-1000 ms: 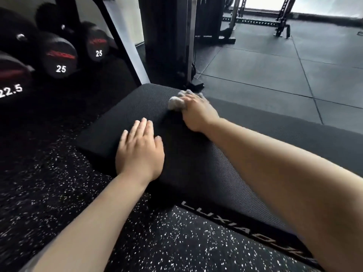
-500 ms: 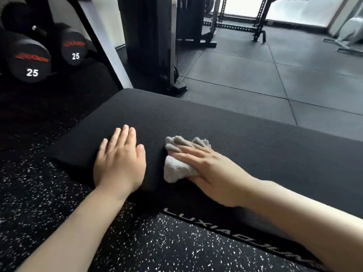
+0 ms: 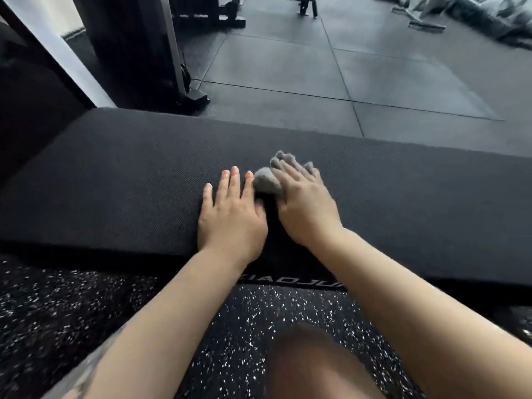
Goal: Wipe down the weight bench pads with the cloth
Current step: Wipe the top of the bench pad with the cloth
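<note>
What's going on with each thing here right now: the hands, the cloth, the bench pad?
Left hand: flat on the pad, fingers spread, holding nothing.
Right hand: pressing down on the cloth.
Cloth: grey, bunched up, partly under the right hand's fingers.
Bench pad: black, lying level, both hands on it.

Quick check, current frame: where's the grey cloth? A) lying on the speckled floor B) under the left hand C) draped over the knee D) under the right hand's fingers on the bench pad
D: the grey cloth is bunched under the right hand on the bench pad; the left hand lies flat and bare beside it.
</note>
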Demonstrator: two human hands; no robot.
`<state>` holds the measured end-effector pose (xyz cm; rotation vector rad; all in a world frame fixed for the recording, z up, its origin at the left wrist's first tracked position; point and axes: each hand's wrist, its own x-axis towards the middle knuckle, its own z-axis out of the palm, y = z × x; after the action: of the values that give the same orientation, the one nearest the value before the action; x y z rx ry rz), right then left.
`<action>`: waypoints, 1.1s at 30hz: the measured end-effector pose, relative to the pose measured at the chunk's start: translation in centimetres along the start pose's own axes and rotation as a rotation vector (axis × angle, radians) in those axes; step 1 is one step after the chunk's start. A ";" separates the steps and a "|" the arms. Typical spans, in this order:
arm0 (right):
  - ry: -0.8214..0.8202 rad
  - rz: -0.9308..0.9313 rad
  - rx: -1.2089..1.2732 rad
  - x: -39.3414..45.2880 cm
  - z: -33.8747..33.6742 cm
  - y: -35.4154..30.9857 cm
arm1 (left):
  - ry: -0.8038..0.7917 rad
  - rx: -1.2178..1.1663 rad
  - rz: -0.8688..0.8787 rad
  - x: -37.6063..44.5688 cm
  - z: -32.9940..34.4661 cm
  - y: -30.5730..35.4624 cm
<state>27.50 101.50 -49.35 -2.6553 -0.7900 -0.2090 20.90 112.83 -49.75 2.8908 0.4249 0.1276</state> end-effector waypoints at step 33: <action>-0.041 0.069 -0.084 -13.1 -8.0 11.9 | 0.005 0.017 -0.007 -1.6 1.8 9.4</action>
<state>22.92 82.63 -48.60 -2.7686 -0.7151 -0.1738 22.20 103.23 -49.49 2.9057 0.4389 0.1301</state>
